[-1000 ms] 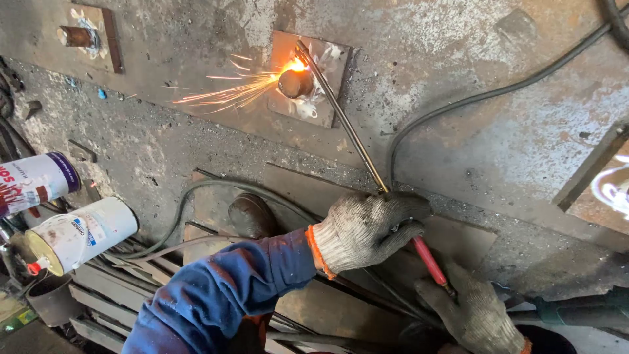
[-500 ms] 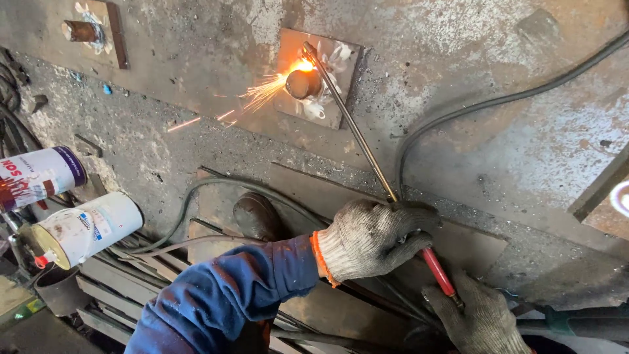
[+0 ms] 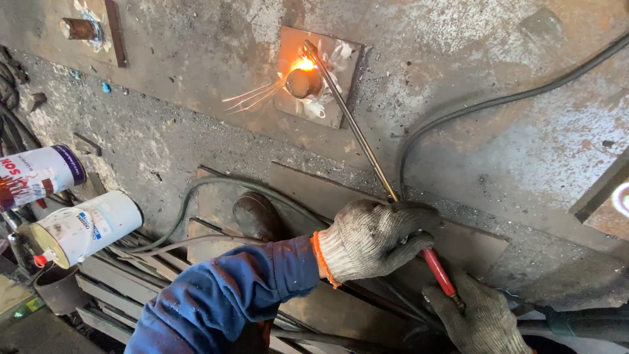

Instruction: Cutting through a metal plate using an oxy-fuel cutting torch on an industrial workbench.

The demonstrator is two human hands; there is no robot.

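Steel floor (image 3: pixel 196 78): two cans (image 3: pixel 85 226), perhaps.

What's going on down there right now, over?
Left hand and right hand grip torch. Flame on round stub, sparks flying. Hose lies nearby.

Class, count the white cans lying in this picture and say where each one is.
2. Both lie on their sides at the left edge: the upper can with a dark band, and the lower can just below it, nearer the blue sleeve. Others may be hidden beyond the frame.
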